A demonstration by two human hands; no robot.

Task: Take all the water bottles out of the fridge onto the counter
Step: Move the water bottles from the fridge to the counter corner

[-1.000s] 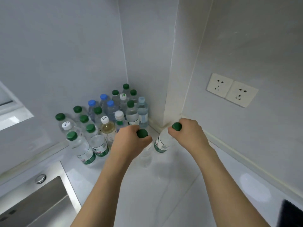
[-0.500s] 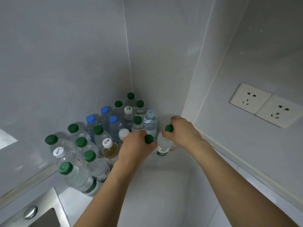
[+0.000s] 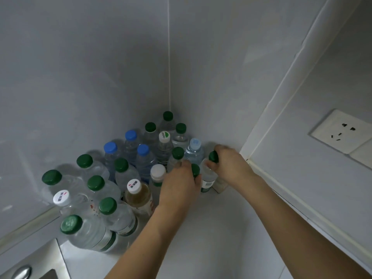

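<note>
Green-capped bottles, gripped at the neck in your left hand and right hand, were being set beside the far cluster; release was due next.

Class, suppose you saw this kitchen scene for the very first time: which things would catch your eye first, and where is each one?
First, the crowd of capped bottles packed into the counter's back corner, mostly green caps with a few blue and white. Next, the two hands at the cluster's right edge: the left hand grips a green-capped bottle, and the right hand grips another bottle by its neck. A white wall socket sits on the right.
</note>
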